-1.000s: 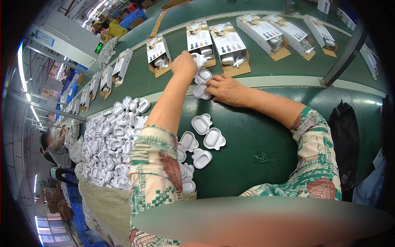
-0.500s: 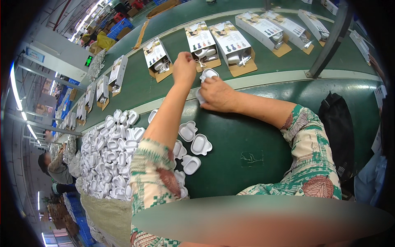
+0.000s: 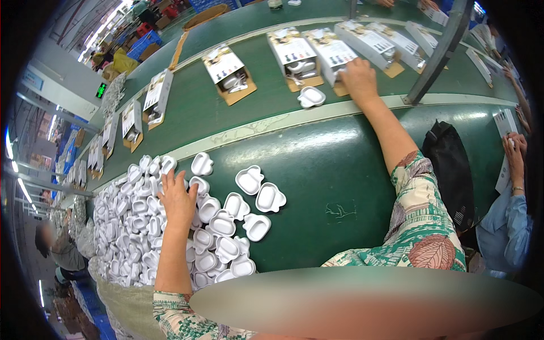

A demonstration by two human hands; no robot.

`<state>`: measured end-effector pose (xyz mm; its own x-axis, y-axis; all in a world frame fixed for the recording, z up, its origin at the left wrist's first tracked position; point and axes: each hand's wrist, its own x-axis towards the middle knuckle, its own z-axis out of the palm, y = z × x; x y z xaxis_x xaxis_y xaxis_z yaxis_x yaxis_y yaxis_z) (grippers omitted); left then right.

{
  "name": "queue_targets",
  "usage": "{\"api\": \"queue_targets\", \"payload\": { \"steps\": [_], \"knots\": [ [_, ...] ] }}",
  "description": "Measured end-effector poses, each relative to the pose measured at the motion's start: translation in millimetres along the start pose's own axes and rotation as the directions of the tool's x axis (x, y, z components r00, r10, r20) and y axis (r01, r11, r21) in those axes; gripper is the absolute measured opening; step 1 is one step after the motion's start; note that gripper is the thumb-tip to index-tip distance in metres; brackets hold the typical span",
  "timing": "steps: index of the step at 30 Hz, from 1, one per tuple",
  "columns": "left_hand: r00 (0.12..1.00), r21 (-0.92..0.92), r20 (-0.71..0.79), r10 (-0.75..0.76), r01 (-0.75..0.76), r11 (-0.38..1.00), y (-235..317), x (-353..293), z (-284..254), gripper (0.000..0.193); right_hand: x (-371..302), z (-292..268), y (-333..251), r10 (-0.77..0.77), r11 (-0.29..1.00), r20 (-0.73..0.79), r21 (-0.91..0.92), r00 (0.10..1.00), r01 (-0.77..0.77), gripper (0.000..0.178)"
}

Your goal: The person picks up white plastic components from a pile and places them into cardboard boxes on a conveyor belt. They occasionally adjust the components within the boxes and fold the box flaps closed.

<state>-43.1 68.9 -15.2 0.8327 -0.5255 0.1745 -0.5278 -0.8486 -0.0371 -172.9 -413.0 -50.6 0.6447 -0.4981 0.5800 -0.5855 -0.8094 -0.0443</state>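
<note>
My left hand point(image 3: 178, 197) is over the heap of white plastic pieces point(image 3: 139, 221), shallow shell shapes with a rounded-rectangle hollow. Its fingers are spread and nothing shows in them. My right hand point(image 3: 359, 80) reaches over the rail with bent fingers at the open end of a printed carton point(image 3: 331, 48). What those fingers press or hold is hidden. To the left of that hand, one white piece point(image 3: 311, 97) lies at the belt's edge. It is below another open carton point(image 3: 290, 48) with white parts and a cable in its mouth.
More open cartons point(image 3: 228, 65) stand along the green belt point(image 3: 192, 93). A pale rail point(image 3: 249, 126) divides it from my green worktop point(image 3: 309, 226), where loose white pieces lie beside the heap. A slanted metal post point(image 3: 439, 56), a black bag point(image 3: 449, 170) and a co-worker's hands point(image 3: 514, 153) are on the right.
My left hand has left the cartons and come down to the heap. My right hand has moved right to a carton, leaving a white piece on the belt. The view has shifted.
</note>
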Motion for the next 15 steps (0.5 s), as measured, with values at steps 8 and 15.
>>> {"api": "queue_targets", "payload": {
  "steps": [8,15],
  "knots": [
    [0.996,-0.286,0.093,-0.018,0.043,0.957,-27,3,24,0.050,-31,-29,-51,-0.262,0.909,0.061,0.352,0.963,0.225,0.028],
    [0.992,-0.269,-0.035,0.121,-0.126,0.955,58,39,46,0.049,-42,-5,-44,-0.316,0.949,0.059,0.043,0.947,0.313,0.010]
  ]
}}
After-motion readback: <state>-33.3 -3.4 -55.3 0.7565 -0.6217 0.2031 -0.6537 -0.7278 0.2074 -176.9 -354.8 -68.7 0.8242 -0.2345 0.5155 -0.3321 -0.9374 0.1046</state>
